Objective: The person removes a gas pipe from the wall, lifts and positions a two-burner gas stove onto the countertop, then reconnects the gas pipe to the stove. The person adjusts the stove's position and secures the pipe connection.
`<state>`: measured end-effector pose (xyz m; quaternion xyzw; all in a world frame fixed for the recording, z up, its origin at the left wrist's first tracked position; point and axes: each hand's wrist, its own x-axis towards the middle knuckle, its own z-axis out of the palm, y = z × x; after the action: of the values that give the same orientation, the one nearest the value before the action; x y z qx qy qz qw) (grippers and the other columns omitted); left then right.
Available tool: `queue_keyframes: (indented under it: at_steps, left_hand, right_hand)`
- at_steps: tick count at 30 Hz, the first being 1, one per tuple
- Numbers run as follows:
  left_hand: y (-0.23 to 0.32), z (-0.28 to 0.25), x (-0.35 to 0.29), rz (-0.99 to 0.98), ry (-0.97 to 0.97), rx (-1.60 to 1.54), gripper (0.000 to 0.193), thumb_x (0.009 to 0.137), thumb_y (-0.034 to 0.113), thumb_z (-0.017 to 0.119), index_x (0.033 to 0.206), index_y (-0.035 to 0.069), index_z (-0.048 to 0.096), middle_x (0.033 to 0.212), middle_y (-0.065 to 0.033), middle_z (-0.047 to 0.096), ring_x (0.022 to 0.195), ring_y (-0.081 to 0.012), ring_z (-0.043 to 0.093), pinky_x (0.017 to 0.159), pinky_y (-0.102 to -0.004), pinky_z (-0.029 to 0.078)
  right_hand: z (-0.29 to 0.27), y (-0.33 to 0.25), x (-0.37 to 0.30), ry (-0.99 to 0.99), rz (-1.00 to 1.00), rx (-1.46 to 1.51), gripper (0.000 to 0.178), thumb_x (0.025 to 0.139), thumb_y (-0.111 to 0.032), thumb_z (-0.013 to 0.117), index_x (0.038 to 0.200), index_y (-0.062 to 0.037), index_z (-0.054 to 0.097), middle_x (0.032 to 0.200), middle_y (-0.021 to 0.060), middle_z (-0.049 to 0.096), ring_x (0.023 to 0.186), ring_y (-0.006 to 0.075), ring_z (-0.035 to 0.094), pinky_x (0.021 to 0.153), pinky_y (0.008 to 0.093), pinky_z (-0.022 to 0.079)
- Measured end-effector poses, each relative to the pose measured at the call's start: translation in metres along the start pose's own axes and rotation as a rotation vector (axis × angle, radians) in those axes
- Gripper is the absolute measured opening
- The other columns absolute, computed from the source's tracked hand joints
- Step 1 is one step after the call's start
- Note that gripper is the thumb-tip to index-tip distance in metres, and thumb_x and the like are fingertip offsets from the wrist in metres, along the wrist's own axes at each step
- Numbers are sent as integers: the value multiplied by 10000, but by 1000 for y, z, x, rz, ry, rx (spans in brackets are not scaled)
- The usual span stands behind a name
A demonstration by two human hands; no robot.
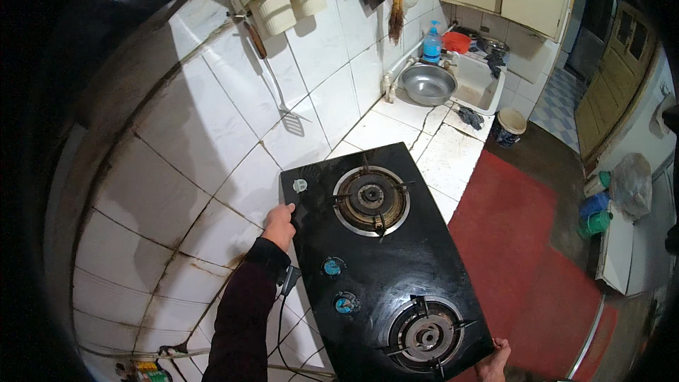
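A black two-burner gas stove [396, 265] fills the middle, slanted across the white tiled counter. Its far burner [371, 198] and near burner [426, 336] carry dark pan supports, and the metal rings look stained. Two blue-faced knobs [332, 266] sit along its left side. My left hand [279, 226] grips the left edge, with the fingers partly hidden. At the lower right corner my right hand [494, 362] holds the opposite edge, its fingers partly out of sight. I cannot tell whether the stove is lifted off the counter. A black plug [288, 280] with a cable hangs beside my left wrist.
Beyond the stove, a metal basin [429, 85] stands beside a white sink [477, 85] and a blue bottle [432, 44]. A dark cloth [469, 117] lies near the counter's edge. A spatula [283, 110] hangs on the left wall. Red matting [509, 240] covers floor at right, near a bucket [509, 127].
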<state>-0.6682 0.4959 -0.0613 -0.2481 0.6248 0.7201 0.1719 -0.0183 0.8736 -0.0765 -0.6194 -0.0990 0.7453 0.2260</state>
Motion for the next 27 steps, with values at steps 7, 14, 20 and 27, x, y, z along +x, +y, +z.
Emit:
queue_keyframes:
  at_steps: [7, 14, 20, 27]
  left_hand:
    - [28, -33, -120, 269, -3, -145, 107, 977, 135, 624, 997, 30, 637, 944, -79, 648, 871, -238, 614, 771, -407, 501]
    - [47, -60, -229, 457, 32, -12, 194, 982, 105, 601, 1142, 2, 641, 1104, -116, 694, 992, -298, 670, 923, -443, 530]
    - [56, -90, -287, 255, 275, -535, 245, 948, 64, 631, 1184, -1, 618, 1167, -117, 679, 1057, -303, 646, 976, -439, 505]
    - [3, -182, -339, 1144, 363, 508, 415, 815, -178, 602, 1196, -15, 577, 1061, -75, 645, 1017, -244, 631, 919, -381, 513]
  right_hand:
    - [39, -28, -12, -104, 44, -70, 219, 791, -318, 549, 749, -107, 593, 825, 63, 634, 842, 292, 609, 835, 461, 505]
    - [80, -64, -9, -125, -36, -194, 247, 793, -350, 547, 674, -134, 558, 719, 26, 589, 724, 259, 574, 719, 417, 506]
    - [113, -77, -16, -175, -47, -298, 268, 825, -375, 532, 714, -134, 570, 763, 42, 599, 743, 253, 572, 698, 402, 499]
    - [141, -79, 49, -562, -42, -451, 320, 829, -243, 597, 1016, -7, 706, 1012, 142, 712, 989, 342, 650, 931, 485, 533]
